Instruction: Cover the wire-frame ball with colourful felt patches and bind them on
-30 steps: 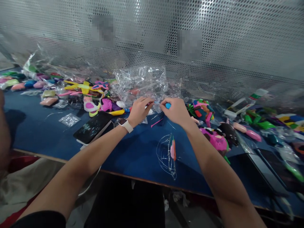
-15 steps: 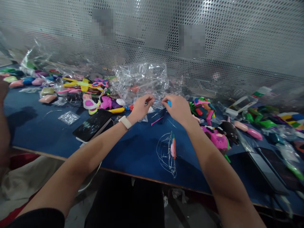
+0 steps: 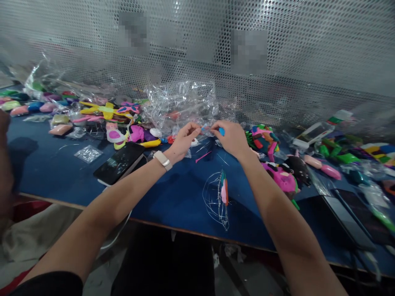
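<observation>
My right hand (image 3: 231,137) is closed round a small lump of blue clay (image 3: 221,131), which shows between its fingers. Opposite it, my left hand (image 3: 185,142) has thumb and forefinger pinched together, and what they hold is too small to make out. A bluish speck shows in the narrow gap between the hands, over clear plastic wrapping. Just below lies a thin pink stick (image 3: 203,156). Closer to my body, a wire frame (image 3: 211,205) rests on the table with teal, pink and orange clay (image 3: 224,191) along one side.
A black phone (image 3: 120,163) lies left of my forearms, and dark devices (image 3: 342,222) with cables sit at right. Crumpled clear plastic (image 3: 182,102), clay packs and colourful clay figures (image 3: 282,179) line the blue table (image 3: 173,201). Another person's arm (image 3: 4,164) is at far left.
My fingertips have come slightly closer together, and a bluish bit now shows between them. The wire frame and the things around it have stayed put.
</observation>
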### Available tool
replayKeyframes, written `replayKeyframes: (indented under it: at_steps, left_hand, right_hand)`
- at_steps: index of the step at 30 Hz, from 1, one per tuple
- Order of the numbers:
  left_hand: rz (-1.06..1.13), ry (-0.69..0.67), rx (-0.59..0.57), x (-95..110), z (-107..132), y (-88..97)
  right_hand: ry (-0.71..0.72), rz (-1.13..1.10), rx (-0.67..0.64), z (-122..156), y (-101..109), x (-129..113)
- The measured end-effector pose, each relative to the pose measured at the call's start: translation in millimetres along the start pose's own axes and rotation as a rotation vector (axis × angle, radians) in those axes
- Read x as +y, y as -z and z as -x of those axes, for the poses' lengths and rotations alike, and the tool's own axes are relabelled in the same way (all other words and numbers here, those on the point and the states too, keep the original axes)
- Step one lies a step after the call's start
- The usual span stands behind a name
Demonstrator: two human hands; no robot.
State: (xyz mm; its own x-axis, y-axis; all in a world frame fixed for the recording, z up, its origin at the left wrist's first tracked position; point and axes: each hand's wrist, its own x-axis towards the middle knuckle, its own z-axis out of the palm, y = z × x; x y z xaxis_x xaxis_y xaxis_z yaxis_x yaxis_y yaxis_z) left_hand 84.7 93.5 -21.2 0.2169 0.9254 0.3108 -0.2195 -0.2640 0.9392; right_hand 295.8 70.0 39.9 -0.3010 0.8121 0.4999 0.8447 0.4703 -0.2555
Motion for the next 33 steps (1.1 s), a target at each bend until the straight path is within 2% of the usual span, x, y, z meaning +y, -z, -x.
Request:
replayKeyframes:
  at_steps: [4, 11, 15, 25, 33]
  left_hand:
    - [-0.1, -0.025, -0.031, -1, 0, -0.6]
    - [-0.1, -0.007, -0.011, -2, 2, -0.8]
    - [-0.123, -0.01, -0.025, -7, -1, 2.5]
    - [-0.198, -0.05, -0.007, -12, -5, 10.5]
    - [-0.034, 0.041, -0.005, -15, -2, 2.9]
  right_hand:
    - [0.014, 0.093, -0.075, 1, 0, 2]
    - [0.107, 0.356, -0.168, 4, 2, -8]
    - [0.148, 0.446, -0.169, 5, 2, -13]
    - [0.098, 0.282, -0.153, 5, 2, -10]
    - [0.059, 0.06, -0.164, 2, 0, 1]
